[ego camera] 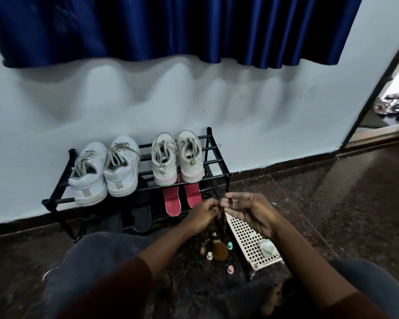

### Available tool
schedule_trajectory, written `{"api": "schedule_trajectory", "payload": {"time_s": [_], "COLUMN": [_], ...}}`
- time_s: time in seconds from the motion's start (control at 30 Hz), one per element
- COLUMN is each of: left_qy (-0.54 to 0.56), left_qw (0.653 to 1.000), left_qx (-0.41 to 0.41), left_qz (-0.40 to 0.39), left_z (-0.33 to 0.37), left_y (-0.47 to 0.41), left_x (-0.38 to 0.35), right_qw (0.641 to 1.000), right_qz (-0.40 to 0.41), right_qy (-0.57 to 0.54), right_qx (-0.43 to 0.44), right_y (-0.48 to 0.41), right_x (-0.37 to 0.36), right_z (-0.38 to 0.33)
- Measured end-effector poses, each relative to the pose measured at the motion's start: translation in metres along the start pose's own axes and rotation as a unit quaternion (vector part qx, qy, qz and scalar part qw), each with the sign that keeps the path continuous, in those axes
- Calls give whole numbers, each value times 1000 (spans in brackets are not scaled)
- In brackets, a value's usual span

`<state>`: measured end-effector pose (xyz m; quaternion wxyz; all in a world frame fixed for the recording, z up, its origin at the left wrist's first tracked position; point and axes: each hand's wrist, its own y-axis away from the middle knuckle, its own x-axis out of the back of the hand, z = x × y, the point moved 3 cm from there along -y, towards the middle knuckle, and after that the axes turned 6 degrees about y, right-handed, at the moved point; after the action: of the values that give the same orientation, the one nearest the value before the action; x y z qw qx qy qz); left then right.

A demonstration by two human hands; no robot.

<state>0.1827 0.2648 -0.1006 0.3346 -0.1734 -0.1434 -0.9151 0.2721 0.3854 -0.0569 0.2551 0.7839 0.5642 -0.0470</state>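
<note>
My left hand (202, 215) and my right hand (251, 211) meet in front of me, and both pinch the top of a dark beaded string (220, 221) that hangs down between them. Under the hands, small things lie on the dark floor: a brown oval piece (219, 249), little pale bottles (209, 256) and a pink cap (230, 269). A white perforated tray (247, 240) lies just right of them, partly hidden by my right hand, with a pale stone-like lump (266, 247) on it.
A black metal shoe rack (217, 155) stands against the white wall with two pairs of white sneakers (106, 171) on top, pink insoles (172, 201) and dark slippers below. Blue curtain (171, 26) hangs above. My knees frame the bottom. A doorway opens at right.
</note>
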Motion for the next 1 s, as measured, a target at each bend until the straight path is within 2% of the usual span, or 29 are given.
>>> {"api": "schedule_trajectory", "payload": {"time_s": [0.1,0.23,0.3,0.37,0.43,0.5,0.57,0.6,0.67,0.7,0.77,0.83,1.0], "left_qy": [-9,-34,-19,-4,0,-2,-3,-1,-11,-28,-63,-76,-54], "left_qw": [1000,999,999,998,996,995,994,995,997,998,997,997,998], "left_qx": [9,15,31,60,87,102,102,96,72,55,23,2,0], "left_qz": [-20,8,16,22,25,23,25,27,26,24,21,21,24], "left_z": [-1,5,6,0,-9,-15,-16,-13,-3,3,19,31,33], "left_y": [5,0,-7,-12,-16,-20,-24,-26,-30,-33,-38,-42,-45], "left_x": [5,14,20,26,30,32,34,34,34,34,34,34,31], "right_qw": [994,965,954,939,925,914,918,925,929,917,894,902,932], "right_qz": [86,246,297,313,324,347,344,337,298,261,192,157,162], "right_qy": [35,54,-25,-140,-198,-203,-160,-99,118,234,361,360,293], "right_qx": [48,77,41,13,24,60,114,144,184,189,182,176,137], "right_y": [-2,-14,-20,-25,-31,-33,-33,-32,-32,-33,-35,-37,-51], "right_x": [-2,24,49,70,85,92,87,79,56,42,17,0,-3], "right_z": [-7,-7,-1,2,0,-7,-15,-20,-26,-27,-21,-15,-5]}}
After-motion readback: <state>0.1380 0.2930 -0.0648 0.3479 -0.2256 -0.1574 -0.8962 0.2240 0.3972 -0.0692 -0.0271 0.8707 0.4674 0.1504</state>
